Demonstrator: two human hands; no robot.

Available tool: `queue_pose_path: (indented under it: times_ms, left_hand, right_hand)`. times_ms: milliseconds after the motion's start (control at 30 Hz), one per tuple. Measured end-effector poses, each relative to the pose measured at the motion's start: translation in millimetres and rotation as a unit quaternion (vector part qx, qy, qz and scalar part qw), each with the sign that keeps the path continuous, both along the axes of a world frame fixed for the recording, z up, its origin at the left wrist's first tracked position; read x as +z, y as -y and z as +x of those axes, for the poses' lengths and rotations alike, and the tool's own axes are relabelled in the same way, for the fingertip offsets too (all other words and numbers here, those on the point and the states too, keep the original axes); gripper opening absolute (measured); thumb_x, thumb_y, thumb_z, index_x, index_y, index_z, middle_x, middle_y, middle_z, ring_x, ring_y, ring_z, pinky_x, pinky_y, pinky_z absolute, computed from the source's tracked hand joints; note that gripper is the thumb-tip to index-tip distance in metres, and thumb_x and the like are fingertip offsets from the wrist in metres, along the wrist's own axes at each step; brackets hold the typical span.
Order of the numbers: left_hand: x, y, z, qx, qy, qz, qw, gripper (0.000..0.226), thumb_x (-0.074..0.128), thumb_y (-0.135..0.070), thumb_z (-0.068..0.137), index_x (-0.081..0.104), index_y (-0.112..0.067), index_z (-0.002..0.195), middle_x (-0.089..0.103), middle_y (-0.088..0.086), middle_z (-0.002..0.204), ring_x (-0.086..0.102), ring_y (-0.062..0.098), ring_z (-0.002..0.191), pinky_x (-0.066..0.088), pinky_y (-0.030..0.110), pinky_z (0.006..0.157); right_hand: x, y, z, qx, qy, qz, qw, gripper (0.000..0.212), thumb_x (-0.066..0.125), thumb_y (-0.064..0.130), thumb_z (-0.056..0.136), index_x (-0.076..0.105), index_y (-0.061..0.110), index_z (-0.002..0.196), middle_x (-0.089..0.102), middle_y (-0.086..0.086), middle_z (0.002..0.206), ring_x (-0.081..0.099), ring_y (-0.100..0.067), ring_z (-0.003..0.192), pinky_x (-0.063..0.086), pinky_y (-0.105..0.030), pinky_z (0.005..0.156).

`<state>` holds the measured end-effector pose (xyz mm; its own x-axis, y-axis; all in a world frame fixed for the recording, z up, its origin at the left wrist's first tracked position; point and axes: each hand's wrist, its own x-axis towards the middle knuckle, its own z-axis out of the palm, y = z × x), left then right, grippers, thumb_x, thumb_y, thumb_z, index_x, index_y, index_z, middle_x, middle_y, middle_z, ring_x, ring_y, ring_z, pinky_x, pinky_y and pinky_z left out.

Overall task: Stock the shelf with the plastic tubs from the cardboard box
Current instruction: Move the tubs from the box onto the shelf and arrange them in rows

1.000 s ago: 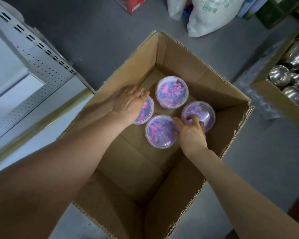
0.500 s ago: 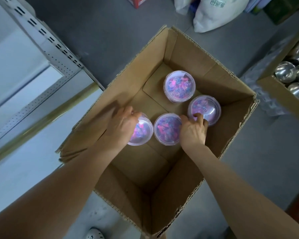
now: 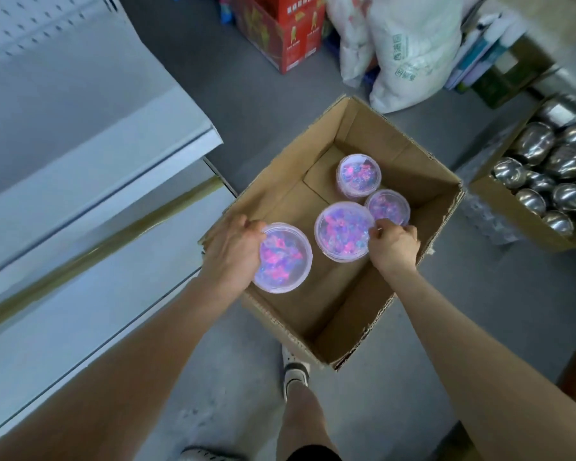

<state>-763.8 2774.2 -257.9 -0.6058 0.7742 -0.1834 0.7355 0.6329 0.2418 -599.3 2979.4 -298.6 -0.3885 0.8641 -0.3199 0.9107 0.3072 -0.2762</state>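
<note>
An open cardboard box (image 3: 413, 168) stands on the grey floor. My left hand (image 3: 233, 251) grips a clear plastic tub (image 3: 285, 257) of pink and blue pieces, raised over the box's left wall. My right hand (image 3: 394, 246) grips the rim of a second tub (image 3: 343, 231), lifted above the box floor. Two more tubs remain low in the box, one at the back (image 3: 358, 174) and one to the right (image 3: 388, 206). The white shelf (image 3: 90, 181) is on the left.
A second cardboard box of shiny metal bowls (image 3: 546, 181) stands to the right. White sacks (image 3: 409, 51) and a red carton (image 3: 290, 31) lie behind the box. My shoe (image 3: 295, 374) is by the box's near corner.
Both hands have risen with a tub each, up off the box floor; the left one is now over the box's left wall. The camera has pulled back and higher.
</note>
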Motion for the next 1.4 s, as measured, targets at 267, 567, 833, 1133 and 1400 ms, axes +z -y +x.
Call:
queue_pose_path:
  times_ms: [267, 567, 833, 1133, 1400]
  left_hand:
    - [102.5, 148.8, 12.3, 0.025, -0.034, 0.029, 0.999, 0.028, 0.047, -0.008, 0.089, 0.061, -0.012, 0.113, 0.058, 0.013, 0.103, 0.059, 0.033, 0.092, 0.042, 0.034, 0.069]
    - [173.6, 364.5, 14.0, 0.101, -0.097, 0.024, 0.990, 0.024, 0.044, -0.008, 0.086, 0.060, -0.013, 0.103, 0.058, 0.010, 0.097, 0.057, 0.033, 0.093, 0.037, 0.033, 0.062]
    - [238.7, 530.5, 33.3, 0.236, -0.157, 0.059, 0.957, 0.027, 0.043, -0.009, 0.090, 0.063, -0.016, 0.107, 0.055, 0.008, 0.096, 0.059, 0.031, 0.088, 0.048, 0.038, 0.075]
    - [295.5, 671.8, 41.4, 0.360, -0.206, 0.118, 0.902, 0.024, 0.046, -0.011, 0.094, 0.067, -0.012, 0.105, 0.062, 0.014, 0.100, 0.058, 0.032, 0.097, 0.044, 0.036, 0.078]
    - [318.1, 758.9, 20.8, 0.467, -0.221, 0.146, 0.844, 0.025, 0.044, -0.018, 0.097, 0.067, -0.010, 0.101, 0.062, 0.017, 0.099, 0.058, 0.037, 0.092, 0.041, 0.037, 0.076]
  right_hand:
    - [125.9, 114.2, -3.8, 0.075, -0.111, 0.077, 0.988, 0.038, 0.038, 0.031, 0.092, 0.067, 0.009, 0.102, 0.068, -0.021, 0.100, 0.050, -0.040, 0.108, 0.036, -0.041, 0.094]
    - [240.1, 275.4, -40.4, 0.253, -0.161, 0.045, 0.953, 0.037, 0.049, 0.018, 0.093, 0.045, 0.016, 0.057, 0.051, -0.012, 0.070, 0.045, -0.030, 0.074, 0.033, -0.031, 0.069]
    - [305.6, 421.3, -90.4, 0.396, -0.211, 0.058, 0.892, 0.033, 0.046, 0.026, 0.098, 0.073, 0.008, 0.092, 0.071, -0.015, 0.097, 0.060, -0.035, 0.092, 0.052, -0.042, 0.082]
    - [385.1, 573.0, -154.9, 0.551, -0.272, 0.034, 0.788, 0.033, 0.048, 0.026, 0.098, 0.070, 0.003, 0.092, 0.070, -0.015, 0.090, 0.058, -0.031, 0.087, 0.041, -0.033, 0.075]
    - [441.9, 698.0, -249.8, 0.613, -0.315, 0.038, 0.724, 0.029, 0.042, 0.014, 0.095, 0.067, -0.002, 0.094, 0.066, -0.019, 0.097, 0.058, -0.032, 0.090, 0.044, -0.037, 0.077]
